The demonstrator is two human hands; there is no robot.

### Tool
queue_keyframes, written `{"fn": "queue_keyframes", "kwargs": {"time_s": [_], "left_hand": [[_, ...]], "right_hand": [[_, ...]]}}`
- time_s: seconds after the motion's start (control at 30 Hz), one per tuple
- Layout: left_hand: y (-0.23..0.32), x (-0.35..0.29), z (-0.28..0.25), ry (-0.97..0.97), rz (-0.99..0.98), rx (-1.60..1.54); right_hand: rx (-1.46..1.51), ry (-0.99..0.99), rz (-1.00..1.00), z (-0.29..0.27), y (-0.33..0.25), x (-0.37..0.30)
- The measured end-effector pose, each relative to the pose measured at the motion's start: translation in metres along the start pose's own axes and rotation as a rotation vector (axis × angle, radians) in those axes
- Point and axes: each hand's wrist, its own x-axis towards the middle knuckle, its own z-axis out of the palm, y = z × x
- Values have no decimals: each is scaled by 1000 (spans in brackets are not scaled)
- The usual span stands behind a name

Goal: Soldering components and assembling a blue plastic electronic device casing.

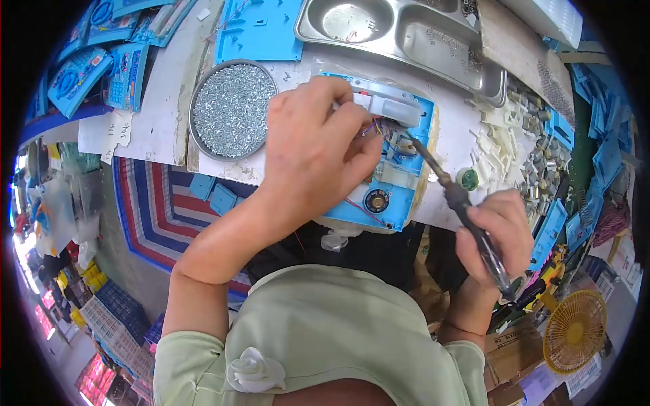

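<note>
A soldering iron (467, 210) with a dark handle is gripped in my right hand (500, 233); its tip points up and left to the inside of a blue plastic toy casing (399, 193). My left hand (318, 139) reaches over the casing's left part, fingers pinched together at thin coloured wires (380, 128); the fingertips are partly hidden behind the hand. Inside the casing sit a white plastic part (396, 108), a small motor-like part (406, 145) near the iron's tip, and a round black speaker (376, 200) by the near edge.
Left of the casing stands a round bowl (197, 139) full of small screws. Behind it are a blue panel (261, 34) and a steel compartment tray (379, 45). White plastic parts (501, 145), small metal motors (545, 159) and a green tin (467, 178) lie right. Blue casings (78, 78) are heaped far left.
</note>
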Motion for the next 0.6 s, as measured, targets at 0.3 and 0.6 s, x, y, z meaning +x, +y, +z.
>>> {"fn": "queue_keyframes", "kwargs": {"time_s": [0.3, 0.6], "left_hand": [[19, 4, 16, -430, 221, -78], [6, 2, 4, -406, -258, -558]], "right_hand": [[51, 169, 108, -18, 10, -29], [336, 185, 485, 29, -2, -26]]}}
